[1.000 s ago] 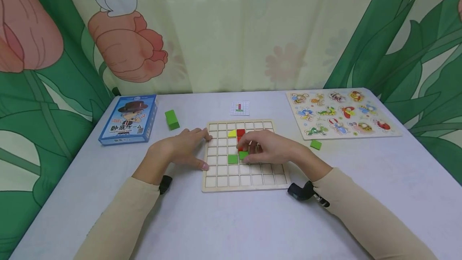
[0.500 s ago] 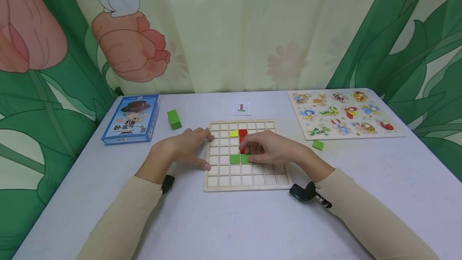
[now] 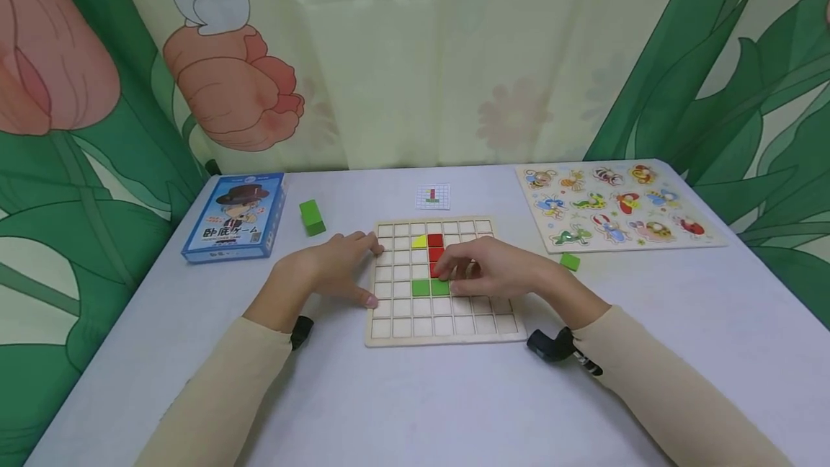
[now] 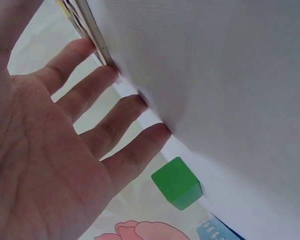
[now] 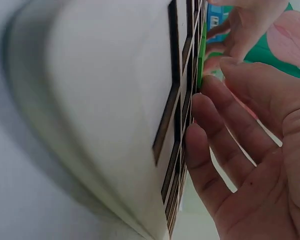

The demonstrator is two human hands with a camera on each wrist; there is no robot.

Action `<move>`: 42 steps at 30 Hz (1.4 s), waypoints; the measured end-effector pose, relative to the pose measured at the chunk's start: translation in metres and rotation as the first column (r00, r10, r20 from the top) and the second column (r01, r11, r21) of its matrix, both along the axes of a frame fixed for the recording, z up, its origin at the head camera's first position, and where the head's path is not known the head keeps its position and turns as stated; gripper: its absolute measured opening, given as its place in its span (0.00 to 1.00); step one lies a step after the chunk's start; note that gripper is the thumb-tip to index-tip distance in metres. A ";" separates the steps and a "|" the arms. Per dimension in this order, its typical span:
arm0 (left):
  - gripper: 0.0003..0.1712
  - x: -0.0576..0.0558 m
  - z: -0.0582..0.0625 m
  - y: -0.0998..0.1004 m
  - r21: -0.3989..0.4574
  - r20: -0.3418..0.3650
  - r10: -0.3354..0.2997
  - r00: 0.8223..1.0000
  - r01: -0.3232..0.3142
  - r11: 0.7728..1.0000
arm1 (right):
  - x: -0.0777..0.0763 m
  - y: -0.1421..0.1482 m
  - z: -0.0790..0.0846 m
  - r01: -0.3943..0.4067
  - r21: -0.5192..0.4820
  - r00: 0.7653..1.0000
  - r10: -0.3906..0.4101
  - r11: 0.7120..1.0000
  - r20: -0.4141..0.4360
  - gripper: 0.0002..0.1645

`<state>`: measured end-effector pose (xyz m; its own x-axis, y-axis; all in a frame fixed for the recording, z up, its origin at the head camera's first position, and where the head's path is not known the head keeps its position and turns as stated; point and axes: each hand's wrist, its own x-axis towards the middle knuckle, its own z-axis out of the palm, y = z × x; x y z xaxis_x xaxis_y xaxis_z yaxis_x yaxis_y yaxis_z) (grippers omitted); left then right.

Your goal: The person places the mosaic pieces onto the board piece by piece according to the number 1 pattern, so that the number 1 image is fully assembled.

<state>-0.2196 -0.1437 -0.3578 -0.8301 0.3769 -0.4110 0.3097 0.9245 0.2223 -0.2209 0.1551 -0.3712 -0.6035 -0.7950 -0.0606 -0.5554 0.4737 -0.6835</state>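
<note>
A wooden grid board (image 3: pixel 389 326) lies on the table before me. My left hand (image 3: pixel 324 269) spreads along its left edge, the thumb and fingertips touching the rim; in the left wrist view its fingers (image 4: pixel 132 150) extend past the edge. Above the board's middle is my right hand (image 3: pixel 496 265), fingers loosely bent, with the tips beside a green square tile (image 3: pixel 440 287) that lies flat in a cell. Left of that tile sits another green tile (image 3: pixel 421 287). Red tiles (image 3: pixel 435 241) run up the column above, partly behind my right fingers, with a yellow piece (image 3: pixel 419 241) alongside.
A small pattern card (image 3: pixel 432 197) lies behind the board. A blue box (image 3: pixel 233 218) and a green block (image 3: pixel 312 218) stand at the left. To the right are a picture puzzle board (image 3: pixel 612 204) and a loose green tile (image 3: pixel 570 261).
The green tile under my right hand has gone from raised and askew to flat in its cell. My right fingers have drawn slightly right, off it. My left hand keeps its place.
</note>
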 end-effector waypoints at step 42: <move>0.52 -0.001 -0.004 -0.004 0.007 -0.034 -0.024 0.999 0.024 1.000 | 0.003 0.086 0.002 0.186 -0.050 0.962 -0.192 0.981 -0.196 0.12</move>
<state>-0.2207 -0.1473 -0.3615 -0.8342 0.3999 -0.3796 0.3394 0.9150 0.2180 -0.2183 0.2410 -0.3691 -0.7405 -0.6647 0.0990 -0.5840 0.5636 -0.5842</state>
